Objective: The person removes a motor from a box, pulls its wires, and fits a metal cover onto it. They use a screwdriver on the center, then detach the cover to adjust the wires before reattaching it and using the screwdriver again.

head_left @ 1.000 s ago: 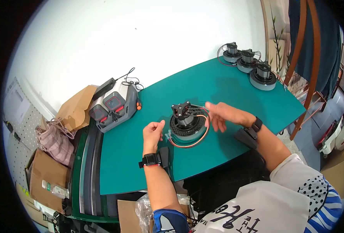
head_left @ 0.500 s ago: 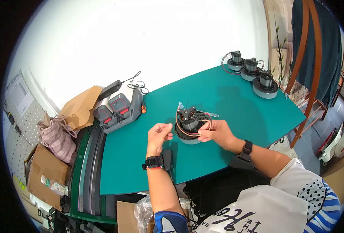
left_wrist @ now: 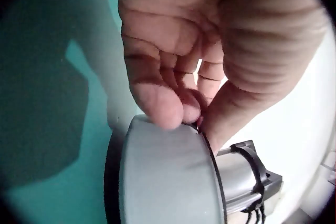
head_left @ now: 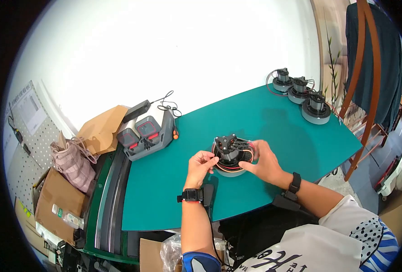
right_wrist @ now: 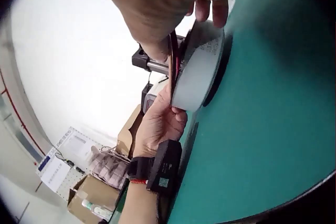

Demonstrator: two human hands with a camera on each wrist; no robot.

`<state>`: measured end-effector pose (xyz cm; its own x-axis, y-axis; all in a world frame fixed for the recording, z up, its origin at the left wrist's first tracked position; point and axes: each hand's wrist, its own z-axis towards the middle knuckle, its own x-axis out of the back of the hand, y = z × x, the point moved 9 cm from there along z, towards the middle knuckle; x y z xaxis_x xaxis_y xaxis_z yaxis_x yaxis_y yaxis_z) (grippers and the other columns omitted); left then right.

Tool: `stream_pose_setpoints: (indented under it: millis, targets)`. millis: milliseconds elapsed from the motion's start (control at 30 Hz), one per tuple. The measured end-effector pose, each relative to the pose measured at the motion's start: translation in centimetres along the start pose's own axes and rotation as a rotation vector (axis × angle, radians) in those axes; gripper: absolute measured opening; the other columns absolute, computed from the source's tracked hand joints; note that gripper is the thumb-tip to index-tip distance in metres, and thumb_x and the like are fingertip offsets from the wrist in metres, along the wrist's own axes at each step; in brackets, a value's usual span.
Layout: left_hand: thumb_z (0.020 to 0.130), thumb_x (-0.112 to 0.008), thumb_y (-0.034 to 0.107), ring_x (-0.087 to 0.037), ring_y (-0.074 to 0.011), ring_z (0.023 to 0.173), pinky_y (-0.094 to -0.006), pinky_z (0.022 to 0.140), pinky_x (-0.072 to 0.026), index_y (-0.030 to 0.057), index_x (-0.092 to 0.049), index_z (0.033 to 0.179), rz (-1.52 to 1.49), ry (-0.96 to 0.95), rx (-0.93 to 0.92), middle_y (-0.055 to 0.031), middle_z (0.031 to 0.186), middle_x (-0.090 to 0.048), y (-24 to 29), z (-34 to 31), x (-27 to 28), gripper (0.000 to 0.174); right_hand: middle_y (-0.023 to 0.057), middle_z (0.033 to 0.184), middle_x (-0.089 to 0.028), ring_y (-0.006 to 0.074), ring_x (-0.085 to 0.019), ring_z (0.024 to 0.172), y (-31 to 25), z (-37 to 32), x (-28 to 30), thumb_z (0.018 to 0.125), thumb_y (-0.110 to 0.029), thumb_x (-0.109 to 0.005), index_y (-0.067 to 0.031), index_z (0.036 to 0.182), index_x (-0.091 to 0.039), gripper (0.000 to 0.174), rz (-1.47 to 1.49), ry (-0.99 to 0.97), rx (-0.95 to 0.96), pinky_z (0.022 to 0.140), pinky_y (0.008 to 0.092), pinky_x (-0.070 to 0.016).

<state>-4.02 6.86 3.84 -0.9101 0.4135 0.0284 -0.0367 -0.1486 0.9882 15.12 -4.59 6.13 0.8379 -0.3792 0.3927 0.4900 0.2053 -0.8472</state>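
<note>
A round motor unit (head_left: 230, 152) with a pale grey drum (left_wrist: 168, 176), a metal cylinder (left_wrist: 239, 174) and a black bracketed top stands upright on the green table. Red, black and tan wires form a cable (right_wrist: 172, 71) looped round the cylinder, above the drum. At the unit's left rim, my left hand (head_left: 201, 167) pinches the cable between thumb and fingertips; most of that grip is hidden behind the fingers. My right hand (head_left: 266, 164) holds the cable on the other side, thumb across the wires and fingers reaching round behind the drum.
Three similar motor units (head_left: 316, 109) stand at the far right corner. On the left are a grey case (head_left: 153, 138) holding two dark red-edged devices, an orange-tipped tool (head_left: 175, 134), an open cardboard box (head_left: 105, 129) and a pink shoe (head_left: 74, 163). A white wall (head_left: 178, 59) rises behind.
The right hand first reached beside the unit, then pinched the cable and brought it round the cylinder. The left hand has moved in from beside the unit and now pinches the cable at the rim.
</note>
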Motion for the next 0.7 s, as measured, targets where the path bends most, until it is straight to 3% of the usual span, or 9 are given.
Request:
stream_pose_setpoints:
  millis: [100,200,300,333,400,433,467,600,700]
  targets:
    - [0.079,-0.07,0.009,-0.05,-0.0047,0.056,-0.0199,0.046,-0.0417,0.007,-0.061,0.084,0.027,-0.024,0.036,0.0041,0.068,-0.056,-0.4,0.1,0.2,0.011,0.0247,0.119,-0.043,0.0376,-0.044,0.112,-4.0,0.3,1.5,0.064,-0.035,-0.078,0.0012,0.125,-0.037,0.082,-0.209,0.178,0.371,0.091,0.0407,-0.0409]
    - [0.081,-0.067,0.007,-0.051,-0.0053,0.056,-0.0206,0.048,-0.045,0.0072,-0.06,0.086,-0.022,-0.056,0.107,0.0037,0.069,-0.055,-0.8,0.0,0.0,0.008,0.0268,0.127,-0.038,0.0398,-0.038,0.119,-8.0,0.7,0.3,0.061,-0.048,-0.076,0.0039,0.13,-0.033,0.096,-0.467,0.148,0.5,0.094,0.0436,-0.0373]
    - [0.082,-0.066,0.009,-0.051,-0.0054,0.057,-0.0215,0.049,-0.0468,0.0083,-0.058,0.086,-0.092,-0.024,0.119,0.004,0.069,-0.054,-1.2,0.0,0.1,0.009,0.0278,0.12,-0.047,0.0386,-0.048,0.112,-8.2,2.3,-2.6,0.059,-0.056,-0.073,0.0048,0.132,-0.031,0.104,-0.689,0.171,0.55,0.087,0.0427,-0.0435]
    - [0.082,-0.066,0.009,-0.051,-0.0054,0.057,-0.0215,0.049,-0.0468,0.0083,-0.058,0.086,-0.096,-0.028,0.126,0.004,0.069,-0.054,-1.6,-0.1,0.1,0.009,0.0278,0.12,-0.047,0.0386,-0.048,0.112,-8.5,2.8,-2.7,0.059,-0.056,-0.073,0.0048,0.132,-0.031,0.104,-0.694,0.167,0.543,0.087,0.0427,-0.0435]
    - [0.082,-0.067,0.012,-0.051,-0.0056,0.057,-0.0219,0.05,-0.0473,0.0098,-0.056,0.084,-0.104,-0.026,0.125,0.0043,0.069,-0.053,-2.0,0.3,0.3,0.011,0.0234,0.109,-0.058,0.0352,-0.059,0.096,-5.9,4.9,-3.2,0.061,-0.055,-0.072,0.0004,0.134,-0.031,0.101,-0.509,-0.126,0.184,0.078,0.0403,-0.0486]
    - [0.082,-0.068,0.014,-0.051,-0.0058,0.057,-0.0218,0.051,-0.0473,0.0108,-0.055,0.083,-0.078,-0.017,0.126,0.0046,0.068,-0.052,-2.0,0.3,0.2,0.013,0.017,0.084,-0.065,0.0338,-0.064,0.076,-5.8,5.2,-2.9,0.059,-0.054,-0.072,-0.0015,0.128,-0.038,0.093,-0.512,-0.032,0.235,0.07,0.0412,-0.0505]
    - [0.082,-0.068,0.014,-0.05,-0.0058,0.057,-0.0216,0.051,-0.0472,0.0112,-0.056,0.083,-0.06,-0.02,0.095,0.0047,0.068,-0.052,-1.4,0.3,-0.1,0.013,0.015,0.078,-0.065,0.0334,-0.064,0.074,-5.7,5.5,-3.0,0.058,-0.05,-0.073,-0.0048,0.116,-0.051,0.076,-0.559,-0.004,0.244,0.069,0.0412,-0.0505]
    - [0.082,-0.068,0.015,-0.049,-0.0055,0.055,-0.0218,0.049,-0.0462,0.0107,-0.056,0.081,-0.085,-0.075,0.066,0.0046,0.067,-0.051,-1.1,0.3,-0.4,0.012,0.0141,0.079,-0.066,0.0313,-0.064,0.075,-5.7,5.6,-2.2,0.058,-0.045,-0.074,-0.0069,0.098,-0.062,0.056,-0.443,0.016,0.309,0.07,0.0392,-0.0507]
    - [0.082,-0.067,0.015,-0.049,-0.0058,0.055,-0.0215,0.049,-0.0453,0.0099,-0.057,0.081,-0.192,-0.053,0.051,0.0047,0.065,-0.051,-0.3,0.1,-0.3,0.011,0.0137,0.086,-0.066,0.0286,-0.064,0.081,-5.2,5.1,-0.8,0.056,-0.045,-0.076,-0.0079,0.099,-0.064,0.058,-0.405,0.025,0.247,0.074,0.0371,-0.0506]
